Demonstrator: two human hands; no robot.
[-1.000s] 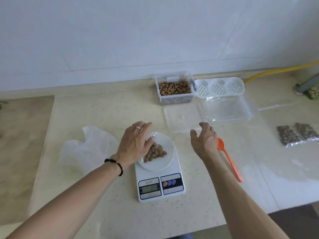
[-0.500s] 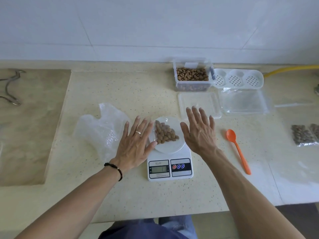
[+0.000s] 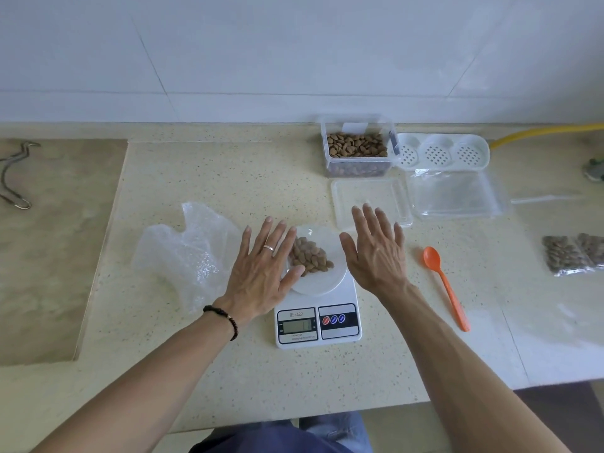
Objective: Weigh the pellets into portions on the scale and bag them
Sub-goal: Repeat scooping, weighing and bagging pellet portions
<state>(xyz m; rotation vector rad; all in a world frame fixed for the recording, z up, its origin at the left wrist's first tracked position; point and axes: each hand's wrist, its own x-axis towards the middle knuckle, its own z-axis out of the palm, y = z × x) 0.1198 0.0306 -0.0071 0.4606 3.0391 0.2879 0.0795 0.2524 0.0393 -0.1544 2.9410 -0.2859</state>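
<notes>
A white digital scale [image 3: 318, 323] stands near the counter's front, with a round white plate [image 3: 322, 279] on its platform. A small heap of brown pellets [image 3: 310, 256] lies on the plate. My left hand [image 3: 264, 273] is spread flat at the plate's left side, its fingers over the rim. My right hand [image 3: 376, 250] is spread flat just right of the plate, holding nothing. An orange spoon [image 3: 446, 286] lies on the counter to the right. A clear tub of pellets [image 3: 358, 148] stands at the back.
A crumpled clear bag [image 3: 186, 253] lies left of the scale. A clear lid [image 3: 369, 197], a stack of flat clear bags [image 3: 456, 197] and a white perforated tray [image 3: 441, 152] sit behind. Two filled pellet bags [image 3: 572, 256] lie far right. A yellow hose [image 3: 549, 132] runs along the wall.
My left hand has come off the pellets and spread flat beside the plate. My right hand has flattened too. The view has tilted up and both hands now hold still.
</notes>
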